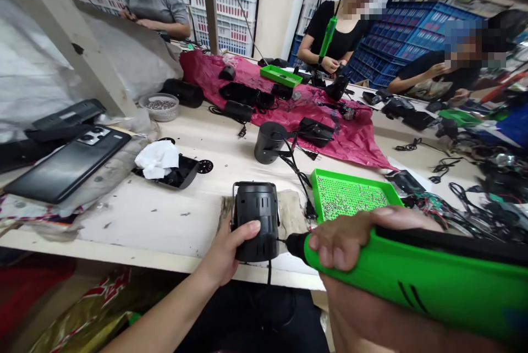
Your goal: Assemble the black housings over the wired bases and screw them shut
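Observation:
My left hand point(231, 246) is wrapped round the lower left of a black cylindrical device point(258, 210), its thumb lying across the front. The device rests on a worn pad point(291, 213) at the table's front edge, and a cable hangs below it. In my right hand point(350, 237) is a green electric screwdriver point(416, 281), held level. Its thin bit points left, at the device's lower right side; whether it touches cannot be made out. Just behind the screwdriver lies a green tray point(355, 193) of small screws.
Another black cylinder point(270, 143) with a cable stands behind the device. At the left are a phone point(70, 163), a black tray with white tissue point(158, 159) and a screw tub point(160, 106). Pink sheeting point(289, 105) holds black parts. Several people work across the table.

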Motion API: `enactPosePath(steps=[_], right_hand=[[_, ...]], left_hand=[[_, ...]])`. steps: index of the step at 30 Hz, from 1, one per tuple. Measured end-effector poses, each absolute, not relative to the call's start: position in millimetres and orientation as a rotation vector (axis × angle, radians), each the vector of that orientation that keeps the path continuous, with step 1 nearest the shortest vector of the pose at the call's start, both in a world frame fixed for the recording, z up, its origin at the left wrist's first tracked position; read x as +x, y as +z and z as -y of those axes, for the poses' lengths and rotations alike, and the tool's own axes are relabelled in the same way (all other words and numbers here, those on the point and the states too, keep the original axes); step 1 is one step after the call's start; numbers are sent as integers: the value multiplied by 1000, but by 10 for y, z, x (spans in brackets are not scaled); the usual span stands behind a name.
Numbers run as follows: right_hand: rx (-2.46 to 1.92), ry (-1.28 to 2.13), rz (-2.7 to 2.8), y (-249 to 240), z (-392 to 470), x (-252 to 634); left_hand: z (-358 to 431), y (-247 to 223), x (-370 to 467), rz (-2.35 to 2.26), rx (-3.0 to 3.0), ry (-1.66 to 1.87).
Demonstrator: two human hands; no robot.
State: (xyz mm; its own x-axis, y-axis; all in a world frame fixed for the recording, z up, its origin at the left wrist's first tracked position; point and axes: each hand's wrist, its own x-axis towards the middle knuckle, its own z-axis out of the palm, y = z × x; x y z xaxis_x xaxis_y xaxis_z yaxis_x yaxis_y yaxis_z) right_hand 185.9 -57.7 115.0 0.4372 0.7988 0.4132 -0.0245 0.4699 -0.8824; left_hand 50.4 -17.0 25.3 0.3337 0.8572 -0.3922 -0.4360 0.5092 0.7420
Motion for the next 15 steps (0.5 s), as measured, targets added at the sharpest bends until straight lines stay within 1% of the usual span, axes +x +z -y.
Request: enactPosePath(steps=[4,10,15], right_hand=[[-779,631,978,1131,534,1785],[-800,596,1061,994,546,1857],[-714,574,1105,938,588,1824]], left_hand=[[186,270,540,-876,559,973],[239,233,575,-893,584,1030],[261,256,563,-893,617,1065]])
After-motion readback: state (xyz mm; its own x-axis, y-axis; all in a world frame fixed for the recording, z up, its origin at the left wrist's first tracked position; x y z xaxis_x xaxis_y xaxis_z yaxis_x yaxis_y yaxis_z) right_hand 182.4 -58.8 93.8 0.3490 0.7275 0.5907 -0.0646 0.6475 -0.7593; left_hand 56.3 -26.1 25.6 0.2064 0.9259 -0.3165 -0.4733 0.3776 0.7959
